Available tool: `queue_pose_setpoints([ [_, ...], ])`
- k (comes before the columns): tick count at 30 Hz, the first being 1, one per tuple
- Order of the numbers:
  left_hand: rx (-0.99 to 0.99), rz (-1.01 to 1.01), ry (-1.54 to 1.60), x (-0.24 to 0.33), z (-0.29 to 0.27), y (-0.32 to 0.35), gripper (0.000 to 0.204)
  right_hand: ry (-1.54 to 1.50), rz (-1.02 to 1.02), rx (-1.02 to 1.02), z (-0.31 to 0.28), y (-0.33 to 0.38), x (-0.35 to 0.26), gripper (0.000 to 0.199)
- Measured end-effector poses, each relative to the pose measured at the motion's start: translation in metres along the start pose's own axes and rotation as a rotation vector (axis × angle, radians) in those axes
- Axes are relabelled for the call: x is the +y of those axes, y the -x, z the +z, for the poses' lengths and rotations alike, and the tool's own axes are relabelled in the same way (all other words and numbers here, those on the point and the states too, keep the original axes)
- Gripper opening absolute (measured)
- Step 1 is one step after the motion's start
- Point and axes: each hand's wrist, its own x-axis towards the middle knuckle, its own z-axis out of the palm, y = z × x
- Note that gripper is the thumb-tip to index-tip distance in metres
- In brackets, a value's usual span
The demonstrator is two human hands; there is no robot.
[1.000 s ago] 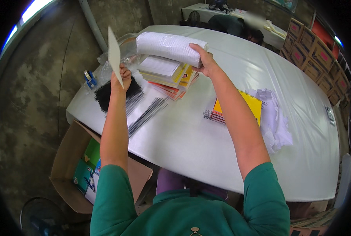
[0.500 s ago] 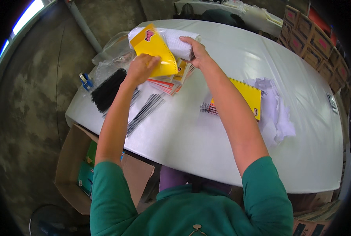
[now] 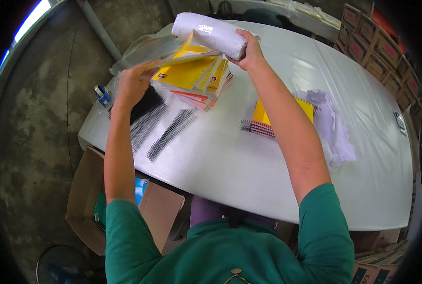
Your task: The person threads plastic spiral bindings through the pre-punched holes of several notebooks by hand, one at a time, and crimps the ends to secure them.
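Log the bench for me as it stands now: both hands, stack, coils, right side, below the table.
Left hand: blurred, beside the yellow-covered pads; grip unclear
Right hand: grips the right end of the white wrapped bundle
Stack: yellow-covered pads above orange-edged ones
Coils: black bundle partly behind left hand; loose grey coils nearer the person
Right side: yellow notebook, partly hidden by right forearm, beside crumpled white sheet
Below table edge, left: open cardboard box

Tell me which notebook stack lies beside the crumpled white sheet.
The shorter stack on the right, next to the crumpled white sheet; the taller stack lies farther left, near the left hand.
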Motion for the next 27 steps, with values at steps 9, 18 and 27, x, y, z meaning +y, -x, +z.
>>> queue_pose_setpoints([
  [9, 0.222, -0.263, 0.369, 0.093, -0.072, 0.103, 0.02, 0.39, -0.242, 0.069, -0.009, -0.02, 0.05, 0.09],
  [18, 0.167, -0.544, 1.119, 0.092, 0.034, 0.168, 0.022, -0.092, 0.092, -0.906, -0.115, 0.154, 0.021, 0.087],
  [27, -0.193, -0.573, 1.138, 0.102, 0.127, 0.195, 0.04, 0.554, -0.243, -0.377, -0.194, 0.222, 0.067, 0.034],
])
